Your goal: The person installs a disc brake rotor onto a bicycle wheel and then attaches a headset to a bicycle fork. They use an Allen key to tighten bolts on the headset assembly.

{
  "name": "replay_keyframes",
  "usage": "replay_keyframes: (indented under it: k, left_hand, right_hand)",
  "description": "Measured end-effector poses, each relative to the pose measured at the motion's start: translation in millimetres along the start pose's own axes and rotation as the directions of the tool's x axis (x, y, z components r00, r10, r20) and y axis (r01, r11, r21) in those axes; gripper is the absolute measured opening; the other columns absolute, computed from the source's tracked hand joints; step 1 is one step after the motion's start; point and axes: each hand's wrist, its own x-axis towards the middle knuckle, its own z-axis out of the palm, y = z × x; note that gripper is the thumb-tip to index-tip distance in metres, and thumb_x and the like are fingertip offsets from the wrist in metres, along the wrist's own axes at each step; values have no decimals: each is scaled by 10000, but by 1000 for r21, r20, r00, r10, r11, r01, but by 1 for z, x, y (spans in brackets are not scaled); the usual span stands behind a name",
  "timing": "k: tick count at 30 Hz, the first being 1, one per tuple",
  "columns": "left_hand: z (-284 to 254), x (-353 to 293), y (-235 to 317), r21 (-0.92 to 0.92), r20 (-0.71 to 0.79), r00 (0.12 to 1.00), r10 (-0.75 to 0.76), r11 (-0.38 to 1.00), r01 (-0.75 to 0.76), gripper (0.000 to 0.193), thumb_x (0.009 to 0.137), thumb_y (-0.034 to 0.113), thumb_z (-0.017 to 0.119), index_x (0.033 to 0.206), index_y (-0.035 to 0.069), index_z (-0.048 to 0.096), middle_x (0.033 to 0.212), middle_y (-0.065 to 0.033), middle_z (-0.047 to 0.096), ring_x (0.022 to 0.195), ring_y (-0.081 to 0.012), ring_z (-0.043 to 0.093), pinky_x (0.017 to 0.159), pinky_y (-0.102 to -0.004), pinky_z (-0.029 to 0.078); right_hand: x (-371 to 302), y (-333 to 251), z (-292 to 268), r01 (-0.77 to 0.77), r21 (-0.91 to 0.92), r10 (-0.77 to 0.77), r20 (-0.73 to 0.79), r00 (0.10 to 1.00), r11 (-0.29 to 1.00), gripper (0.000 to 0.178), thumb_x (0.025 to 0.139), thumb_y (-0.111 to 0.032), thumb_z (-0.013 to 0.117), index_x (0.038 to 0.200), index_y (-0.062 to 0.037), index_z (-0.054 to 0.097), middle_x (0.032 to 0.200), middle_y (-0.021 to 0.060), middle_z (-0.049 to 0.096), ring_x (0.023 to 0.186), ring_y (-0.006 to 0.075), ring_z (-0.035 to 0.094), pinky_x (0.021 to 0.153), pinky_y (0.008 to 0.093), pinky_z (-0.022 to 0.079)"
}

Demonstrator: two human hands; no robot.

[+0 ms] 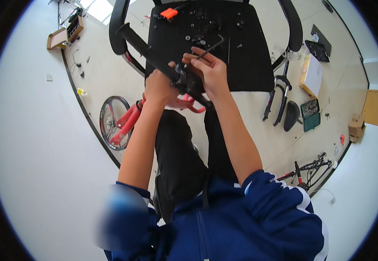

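Note:
A black handlebar with a dark grip slants across the space in front of me, over the near left part of a black chair seat. Around its middle, beside the dark stem clamp, my left hand is closed and steadies the bar. My right hand pinches a black L-shaped hex key just right of the clamp, its bent end pointing up and away. The key's other end is hidden by my fingers. Below my left hand is a red bicycle frame, partly covered by my forearm.
Small nuts, bolts and an orange piece lie on the seat between its armrests. A wheel is at left. On the right floor are a suspension fork, saddle, green tool case, white box and black frame.

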Motion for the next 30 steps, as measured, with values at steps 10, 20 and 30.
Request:
replay_keyframes:
  k: [10, 20, 30]
  left_hand:
    - [2, -7, 0, 11, -63, 997, 47, 999, -46, 368, 683, 193, 742, 1035, 164, 639, 871, -148, 677, 872, -382, 666, 717, -479, 528]
    - [5, -13, -1, 24, -90, 994, 63, 998, -61, 358, 681, 166, 735, 1022, 161, 627, 847, -156, 675, 835, -399, 666, 696, -486, 526]
    - [6, -11, -1, 34, -136, 987, 83, 996, -79, 412, 670, 166, 745, 1070, 159, 645, 874, -151, 680, 880, -391, 663, 723, -479, 528]
  right_hand:
    - [0, 4, 2, 161, -654, -256, -51, 965, 739, 334, 909, -279, 713, 789, 33, 710, 686, 71, 703, 627, 115, 656, 612, 258, 489]
    - [9, -3, -14, 204, -486, -135, 173, 976, 850, 182, 920, -143, 679, 887, 32, 716, 768, 88, 712, 695, 131, 673, 650, 273, 517]
    - [8, -4, -18, 79, -379, -52, 81, 995, 922, 173, 832, -10, 742, 996, 32, 704, 870, 99, 727, 786, 150, 701, 736, 274, 575]
